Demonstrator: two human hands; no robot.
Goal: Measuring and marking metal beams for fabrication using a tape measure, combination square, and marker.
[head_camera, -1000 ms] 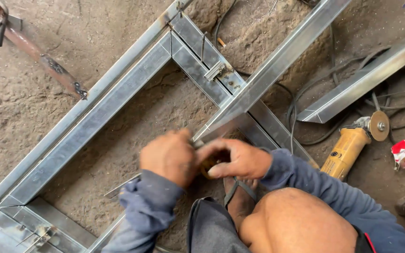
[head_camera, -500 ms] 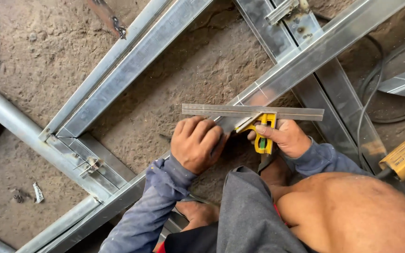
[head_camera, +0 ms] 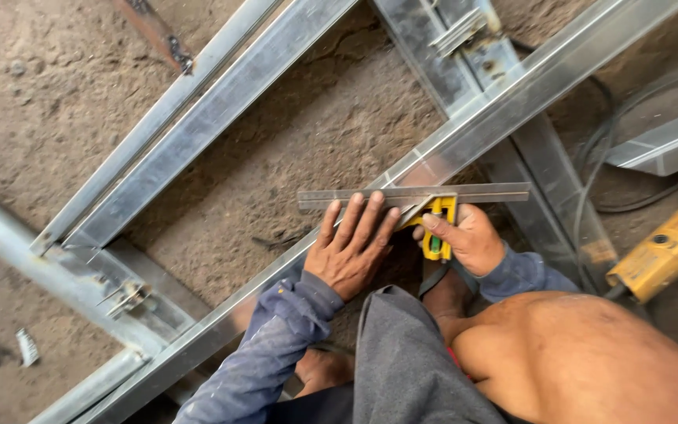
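A combination square [head_camera: 464, 192] with a steel blade and a yellow head lies across a long galvanized steel channel [head_camera: 512, 102] that runs diagonally over the dirt floor. My left hand [head_camera: 351, 247] rests flat, fingers spread, pressing on the left part of the blade and the channel. My right hand [head_camera: 468, 239] grips the yellow head of the square from below, index finger stretched along it. Blue sleeves cover both forearms. My bare knee sits at the lower right.
More steel channels [head_camera: 198, 126] form a frame on the dirt, joined by small brackets [head_camera: 127, 297]. A yellow angle grinder [head_camera: 672, 247] lies at the right with black cables [head_camera: 590, 196] beside it. A rusty bar [head_camera: 154, 35] lies at the top left.
One second ago both hands were bunched together low at the channel. Then the square appeared across the channel. Since half a second ago the hands have stayed put on it.
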